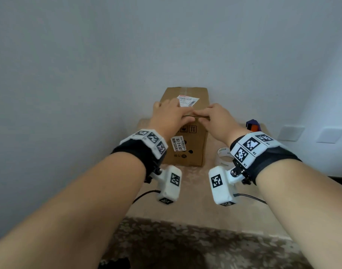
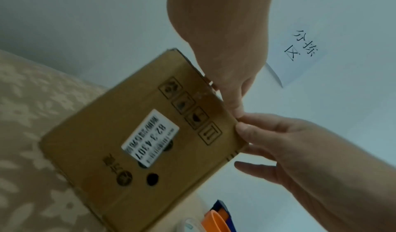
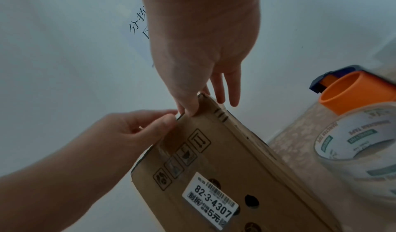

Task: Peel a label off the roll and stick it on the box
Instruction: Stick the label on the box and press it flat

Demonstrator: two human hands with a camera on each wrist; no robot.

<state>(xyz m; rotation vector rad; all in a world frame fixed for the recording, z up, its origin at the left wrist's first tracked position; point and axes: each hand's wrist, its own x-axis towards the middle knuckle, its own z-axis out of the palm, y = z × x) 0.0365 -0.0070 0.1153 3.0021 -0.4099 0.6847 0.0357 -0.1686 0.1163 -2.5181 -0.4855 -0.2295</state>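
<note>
Head view, one box [image 1: 193, 152], two hands pinching its top front edge: left hand [image 1: 169, 115]; right hand [image 1: 216, 121]; one tape roll [image 1: 223, 155]

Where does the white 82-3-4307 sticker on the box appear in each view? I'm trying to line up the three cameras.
Head: white sticker low on the box's near face, centre, between the wrists.
Left wrist: sticker mid-frame, left of centre, text rotated.
Right wrist: sticker bottom centre.
Shared landmark: row of handling symbols printed beside it.
</note>
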